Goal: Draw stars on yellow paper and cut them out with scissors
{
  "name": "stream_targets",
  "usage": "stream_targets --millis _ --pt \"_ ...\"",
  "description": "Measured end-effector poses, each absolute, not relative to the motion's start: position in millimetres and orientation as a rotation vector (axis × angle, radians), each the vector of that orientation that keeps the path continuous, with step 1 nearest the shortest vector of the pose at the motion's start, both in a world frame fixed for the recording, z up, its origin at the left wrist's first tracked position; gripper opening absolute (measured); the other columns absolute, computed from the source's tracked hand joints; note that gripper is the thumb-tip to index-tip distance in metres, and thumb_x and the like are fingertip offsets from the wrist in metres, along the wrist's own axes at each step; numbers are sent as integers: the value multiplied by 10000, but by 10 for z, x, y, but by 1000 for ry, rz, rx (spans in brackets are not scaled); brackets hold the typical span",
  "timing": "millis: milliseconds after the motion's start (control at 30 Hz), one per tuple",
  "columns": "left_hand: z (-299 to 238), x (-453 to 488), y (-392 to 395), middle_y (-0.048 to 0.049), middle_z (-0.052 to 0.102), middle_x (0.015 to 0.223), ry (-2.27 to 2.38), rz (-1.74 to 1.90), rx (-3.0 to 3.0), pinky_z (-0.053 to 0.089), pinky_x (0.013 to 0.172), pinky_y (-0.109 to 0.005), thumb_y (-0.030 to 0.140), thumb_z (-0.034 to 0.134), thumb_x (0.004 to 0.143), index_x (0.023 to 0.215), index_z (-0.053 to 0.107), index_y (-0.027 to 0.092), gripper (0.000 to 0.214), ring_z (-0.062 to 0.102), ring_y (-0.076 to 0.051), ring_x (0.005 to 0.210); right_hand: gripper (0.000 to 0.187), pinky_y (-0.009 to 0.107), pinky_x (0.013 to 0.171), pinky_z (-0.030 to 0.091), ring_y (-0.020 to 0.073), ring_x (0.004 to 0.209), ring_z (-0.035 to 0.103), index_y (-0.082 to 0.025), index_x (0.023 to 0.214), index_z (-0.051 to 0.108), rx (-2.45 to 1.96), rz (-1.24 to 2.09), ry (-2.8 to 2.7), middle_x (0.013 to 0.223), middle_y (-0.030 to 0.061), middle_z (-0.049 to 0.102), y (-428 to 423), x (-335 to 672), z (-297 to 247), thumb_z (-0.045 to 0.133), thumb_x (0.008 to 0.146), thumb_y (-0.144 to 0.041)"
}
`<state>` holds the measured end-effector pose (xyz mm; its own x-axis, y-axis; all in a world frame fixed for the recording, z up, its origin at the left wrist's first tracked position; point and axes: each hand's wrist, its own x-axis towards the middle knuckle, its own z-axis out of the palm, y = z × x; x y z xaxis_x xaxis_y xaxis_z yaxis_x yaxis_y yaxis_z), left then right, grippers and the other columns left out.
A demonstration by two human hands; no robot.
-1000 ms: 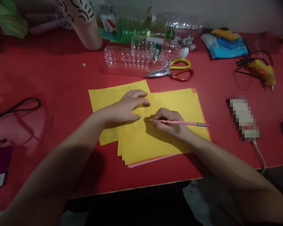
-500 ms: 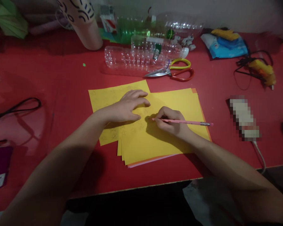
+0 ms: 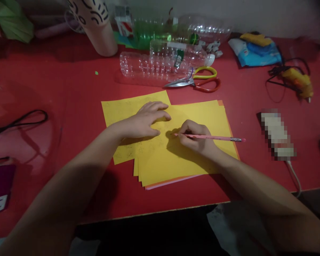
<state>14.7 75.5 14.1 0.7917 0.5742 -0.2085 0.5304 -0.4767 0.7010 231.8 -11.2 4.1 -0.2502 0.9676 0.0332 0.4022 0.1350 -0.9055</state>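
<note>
A pink pencil [image 3: 213, 137] is pinched in my right hand [image 3: 196, 137], its tip at the surface of the top yellow sheet [image 3: 200, 112]. That sheet lies on a stack with orange and pink edges showing below it. My left hand [image 3: 148, 120] rests with fingers spread across the stack's left side and a second yellow sheet [image 3: 117, 110], which has small dark pencil marks on it. Faint marks also show on the top sheet near my left thumb. My right hand's shadow darkens the paper around the pencil tip.
Scissors [image 3: 205, 80] and clear plastic bottles [image 3: 149, 65] lie behind the paper. A patterned tumbler [image 3: 102, 39] stands back left. To the right are a blue packet [image 3: 253, 51], a yellow glue gun [image 3: 298, 81] and a pixelated device [image 3: 278, 135] on a cable. The red table's front edge is near.
My right hand and the pencil have shifted slightly to the right over the top sheet. My left hand keeps its place on the paper. The whole view has moved a little.
</note>
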Motion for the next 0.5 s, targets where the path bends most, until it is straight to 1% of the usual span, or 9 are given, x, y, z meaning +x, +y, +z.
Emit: stream_targets --millis 133,367,500 --pt "124 140 762 -67 340 1583 799 83 2184 202 1235 -505 235 586 751 1231 587 262 481 195 -309 1519 161 240 477 272 90 497 332 -230 687 448 -1329 1081 -1762 565 -65 455 -114 2322 50 563 781 -168" --pt "143 153 752 -85 333 1589 818 58 2188 191 1235 -512 227 590 751 1235 584 245 485 186 -322 1521 143 251 505 287 92 528 384 -221 706 481 -1293 1117 -1790 603 -61 488 -133 2344 44 564 807 -161" --pt "155 155 747 -91 328 1590 827 49 2190 198 1234 -499 219 575 752 1239 581 235 487 184 -313 1522 130 260 514 289 97 535 395 -224 714 492 -1264 1124 -1798 588 -64 478 -135 2339 34 563 802 -159"
